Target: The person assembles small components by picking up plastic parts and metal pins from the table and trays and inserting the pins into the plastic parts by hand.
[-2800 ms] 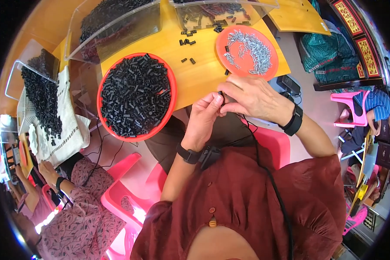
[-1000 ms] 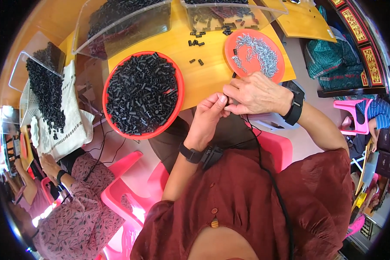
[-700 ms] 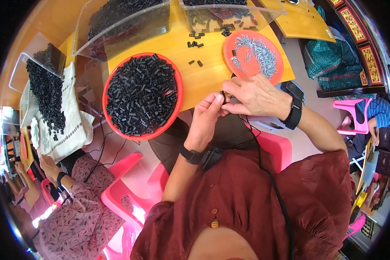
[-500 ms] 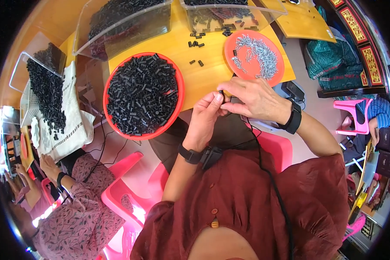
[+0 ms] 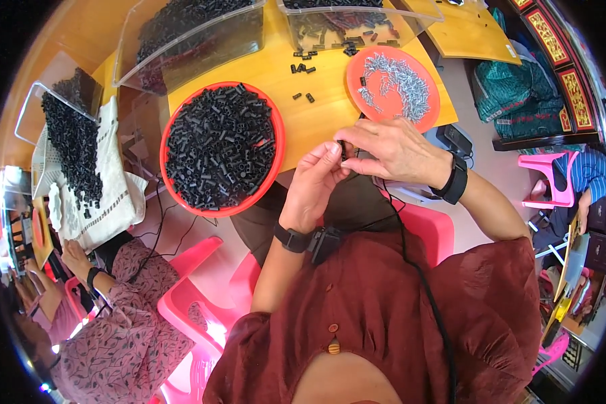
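Between the fingertips of both hands is a small black plastic piece [image 5: 343, 149], held just in front of the table edge. My left hand [image 5: 314, 176] pinches it from the left with thumb and fingers. From the right, my right hand [image 5: 392, 151] grips it between thumb and forefinger; the fingers partly cover the piece. To the left of my hands stands a red round basin [image 5: 281, 138] heaped with short black plastic tubes [image 5: 219, 148]. Beyond my right hand lies a red plate [image 5: 358, 67] with many small silvery metal pins [image 5: 411, 91].
Several loose black pieces [image 5: 303, 69] lie on the yellow table [image 5: 316, 124]. Clear plastic bins [image 5: 222, 50] of black parts line its far side. At left, a co-worker's hand [image 5: 77, 259] is beside a white cloth [image 5: 118, 182] with more black parts. A black cable [image 5: 411, 259] hangs over my front.
Both hands stay together on the black piece and have shifted only slightly. The piece now stands a little more upright between the fingertips.
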Demonstrator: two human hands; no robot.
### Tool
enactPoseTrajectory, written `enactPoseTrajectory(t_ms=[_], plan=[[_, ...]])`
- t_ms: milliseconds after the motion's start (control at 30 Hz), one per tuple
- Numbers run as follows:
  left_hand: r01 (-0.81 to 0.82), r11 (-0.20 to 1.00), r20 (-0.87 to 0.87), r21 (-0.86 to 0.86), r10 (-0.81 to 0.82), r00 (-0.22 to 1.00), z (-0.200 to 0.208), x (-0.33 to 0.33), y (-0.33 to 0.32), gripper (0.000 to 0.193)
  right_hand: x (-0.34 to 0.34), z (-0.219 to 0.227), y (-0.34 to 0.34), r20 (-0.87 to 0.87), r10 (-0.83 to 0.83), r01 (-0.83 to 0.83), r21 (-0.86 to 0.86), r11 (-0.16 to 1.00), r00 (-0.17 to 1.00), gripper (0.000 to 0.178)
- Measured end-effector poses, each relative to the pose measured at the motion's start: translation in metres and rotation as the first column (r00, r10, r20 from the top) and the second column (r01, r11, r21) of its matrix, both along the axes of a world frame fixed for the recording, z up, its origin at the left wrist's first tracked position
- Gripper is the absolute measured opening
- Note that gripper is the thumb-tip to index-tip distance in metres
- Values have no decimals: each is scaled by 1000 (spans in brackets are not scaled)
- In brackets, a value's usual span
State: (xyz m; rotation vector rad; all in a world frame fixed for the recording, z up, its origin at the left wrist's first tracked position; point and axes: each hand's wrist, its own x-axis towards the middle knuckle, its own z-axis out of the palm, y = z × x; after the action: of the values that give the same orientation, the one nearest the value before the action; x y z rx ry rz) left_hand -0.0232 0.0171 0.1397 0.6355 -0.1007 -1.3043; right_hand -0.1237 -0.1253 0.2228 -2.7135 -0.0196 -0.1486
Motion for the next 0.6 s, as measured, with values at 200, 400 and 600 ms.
enactPoseTrajectory(t_ms=[200, 400, 600], plan=[[-30, 999, 5, -39, 31, 1000, -5, 4, 1, 12, -1, -8, 11, 112, -118, 102, 134, 986, 987, 32], [-91, 996, 67, 21, 89, 994, -1, 0, 1, 12, -3, -8, 26, -110, -334, 348, 429, 834, 936, 22], [-87, 996, 68, -36, 90, 994, -14, 4, 3, 13, -3, -17, 37, -161, -411, 401, 690, 603, 897, 18]])
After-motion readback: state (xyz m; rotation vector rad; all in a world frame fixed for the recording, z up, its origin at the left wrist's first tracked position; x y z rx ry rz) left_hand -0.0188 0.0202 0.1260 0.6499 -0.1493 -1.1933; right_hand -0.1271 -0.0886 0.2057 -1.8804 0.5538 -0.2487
